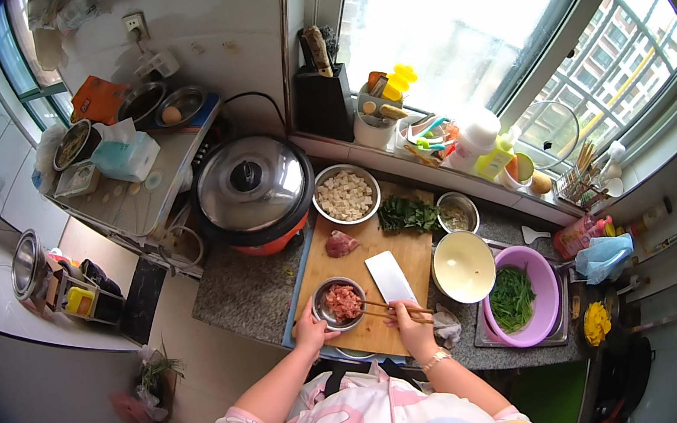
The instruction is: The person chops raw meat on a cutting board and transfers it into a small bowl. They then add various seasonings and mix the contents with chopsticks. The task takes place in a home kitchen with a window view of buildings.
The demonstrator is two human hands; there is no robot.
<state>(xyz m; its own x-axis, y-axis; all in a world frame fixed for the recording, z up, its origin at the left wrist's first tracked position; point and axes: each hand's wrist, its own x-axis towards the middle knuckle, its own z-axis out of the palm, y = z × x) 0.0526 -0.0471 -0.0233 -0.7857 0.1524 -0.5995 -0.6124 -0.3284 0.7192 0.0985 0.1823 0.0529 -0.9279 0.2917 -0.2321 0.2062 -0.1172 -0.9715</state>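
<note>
My left hand (312, 332) grips the rim of a small stainless steel bowl (321, 314) at the near edge of a wooden cutting board (344, 273). Minced meat (343, 302) lies in that bowl. With my right hand (413, 325) I hold a pair of wooden chopsticks (385, 305), their tips at the meat. A cleaver's broad blade (389, 275) rests flat on the board just beyond my right hand; its handle is hidden. Farther back on the board are a piece of raw meat (341, 243) and a heap of leafy greens (406, 214).
A steel bowl of white cubes (346, 194) stands behind the raw meat, right of a lidded electric pot (251, 191). To the right are a small steel bowl (457, 212), a cream bowl (464, 267) and a purple basin (540, 286) of cut greens. A knife block (323, 105) stands by the window.
</note>
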